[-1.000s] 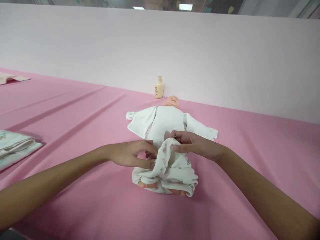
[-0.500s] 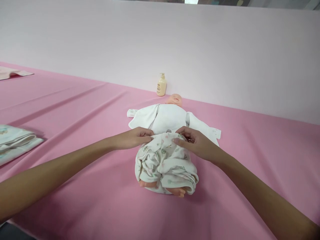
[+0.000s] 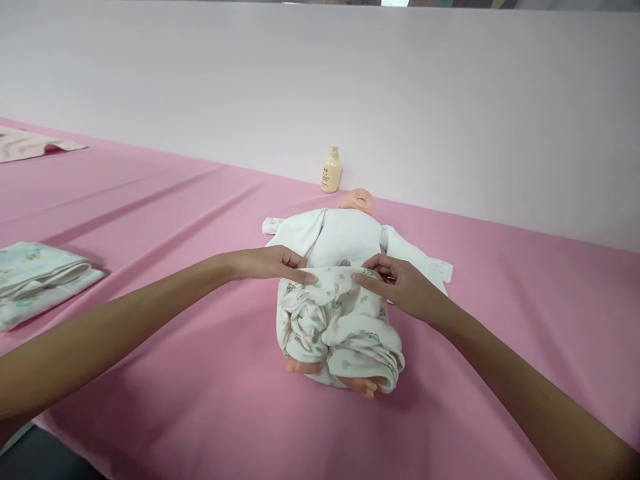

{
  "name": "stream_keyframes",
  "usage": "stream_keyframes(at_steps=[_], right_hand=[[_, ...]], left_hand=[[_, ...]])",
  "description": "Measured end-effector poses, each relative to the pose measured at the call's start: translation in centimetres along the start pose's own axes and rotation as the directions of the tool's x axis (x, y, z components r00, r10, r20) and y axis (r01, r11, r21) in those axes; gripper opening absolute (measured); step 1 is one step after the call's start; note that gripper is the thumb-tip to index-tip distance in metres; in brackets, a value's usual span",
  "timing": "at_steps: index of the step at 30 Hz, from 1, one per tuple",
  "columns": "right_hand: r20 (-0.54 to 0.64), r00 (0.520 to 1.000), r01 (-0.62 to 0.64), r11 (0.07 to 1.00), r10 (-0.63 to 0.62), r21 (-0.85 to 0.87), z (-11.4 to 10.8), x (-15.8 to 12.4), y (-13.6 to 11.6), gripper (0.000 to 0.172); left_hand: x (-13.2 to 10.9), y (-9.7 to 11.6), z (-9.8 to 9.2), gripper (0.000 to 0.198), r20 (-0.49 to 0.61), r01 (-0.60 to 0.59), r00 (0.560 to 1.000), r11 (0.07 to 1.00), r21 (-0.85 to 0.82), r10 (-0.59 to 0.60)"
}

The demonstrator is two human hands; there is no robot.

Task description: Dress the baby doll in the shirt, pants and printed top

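Observation:
A baby doll (image 3: 361,199) lies on its back, head toward the wall and feet toward me. It wears a white long-sleeved top (image 3: 350,233) and patterned white pants (image 3: 345,320) bunched around its legs, with the feet poking out. At the left of the waistband my left hand (image 3: 275,262) pinches the pants, thumb in front and fingers behind the edge. My right hand (image 3: 395,283) grips the waistband's right side the same way. Between the hands the waistband is stretched fairly straight across the doll's belly.
A cream pump bottle (image 3: 331,171) stands behind the doll's head by the white wall (image 3: 200,87). Folded patterned cloth (image 3: 45,280) lies at the left, and a pale pink cloth (image 3: 35,143) farther back. Pink sheeting (image 3: 200,393) with creases covers the table.
My left hand has shifted its hold slightly inward on the waistband, its thumb now on the front of the fabric. The whole scene sits a little farther right in view.

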State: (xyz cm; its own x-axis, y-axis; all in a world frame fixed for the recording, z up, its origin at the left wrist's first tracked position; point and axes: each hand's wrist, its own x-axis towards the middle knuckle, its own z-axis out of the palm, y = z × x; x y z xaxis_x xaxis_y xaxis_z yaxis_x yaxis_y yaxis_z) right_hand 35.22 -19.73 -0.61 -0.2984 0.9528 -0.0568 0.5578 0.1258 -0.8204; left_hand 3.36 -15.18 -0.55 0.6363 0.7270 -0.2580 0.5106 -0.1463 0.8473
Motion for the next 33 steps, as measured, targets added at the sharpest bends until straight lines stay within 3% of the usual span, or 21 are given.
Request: stream_keyframes(at_steps=[4,12,14,17,19,21,24,28,33], right_hand=[[-0.018,1.000,-0.020,1.000,0.020,0.001,0.0,0.0,1.1,0.043],[-0.055,0.992,-0.091,0.954,0.111,0.285,2.9,-2.3,4.1,0.053],[-0.065,0.978,-0.147,0.878,0.197,0.455,3.9,-3.1,3.6,0.047],[0.014,0.957,-0.212,0.670,0.288,0.711,5.1,-3.7,2.6,0.038],[0.099,0.960,-0.233,0.555,0.260,0.799,5.6,-3.7,2.1,0.043],[0.143,0.967,-0.233,0.509,0.209,0.828,5.8,-3.5,2.1,0.050],[0.142,0.972,-0.222,0.534,0.188,0.816,5.8,-3.0,2.5,0.054],[0.125,0.972,-0.225,0.617,0.201,0.754,4.9,-2.3,3.0,0.059],[0.125,0.983,-0.186,0.729,0.138,0.658,2.8,-1.8,3.5,0.046]], left_hand=[[0.6,-1.2,0.6,0.033,-0.024,0.001,1.000,0.969,-0.249,-0.007],[0.2,-2.6,3.1,0.057,0.127,0.079,0.992,0.752,-0.654,0.006],[0.2,-2.6,3.8,0.057,0.139,0.093,0.990,0.678,-0.729,0.014],[0.5,-2.7,4.9,0.054,0.120,0.087,0.993,0.579,-0.811,0.019],[0.7,-2.8,5.4,0.054,0.086,0.071,0.996,0.550,-0.832,0.002],[0.9,-2.8,5.8,0.052,0.034,0.044,0.999,0.559,-0.828,-0.028],[1.0,-2.5,6.1,0.047,-0.001,0.030,0.999,0.584,-0.811,-0.053],[1.2,-1.9,6.1,0.047,-0.012,-0.018,1.000,0.588,-0.809,0.013],[1.7,-2.7,4.8,0.038,-0.099,-0.057,0.995,0.692,-0.719,-0.020]])
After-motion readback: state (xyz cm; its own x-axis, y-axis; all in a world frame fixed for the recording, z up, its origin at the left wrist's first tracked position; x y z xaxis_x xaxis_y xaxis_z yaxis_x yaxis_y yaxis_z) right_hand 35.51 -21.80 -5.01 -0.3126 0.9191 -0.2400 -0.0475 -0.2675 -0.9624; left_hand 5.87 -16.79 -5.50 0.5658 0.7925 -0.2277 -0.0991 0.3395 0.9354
